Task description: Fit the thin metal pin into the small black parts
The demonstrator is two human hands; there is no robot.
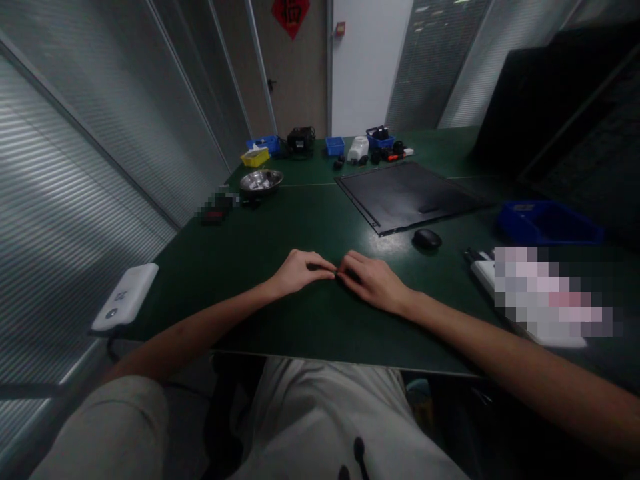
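Note:
Both of my hands meet over the middle of the green table (280, 227), fingertips almost touching. My left hand (300, 272) comes in from the left with its thumb and fingers pinched together. Opposite it, my right hand (373, 280) has its fingers curled and its thumb and index fingertip pressed together. Something very small and dark seems to sit between the two sets of fingertips; it is too small to name. A black computer mouse (427, 239) lies beyond my right hand, apart from it.
A black flat panel (405, 193) lies behind the mouse. A metal bowl (261, 180) stands back left, a blue bin (550, 223) at right. A white device (127, 297) sits on the left edge. Small bins, including a yellow one (255, 157), line the far side.

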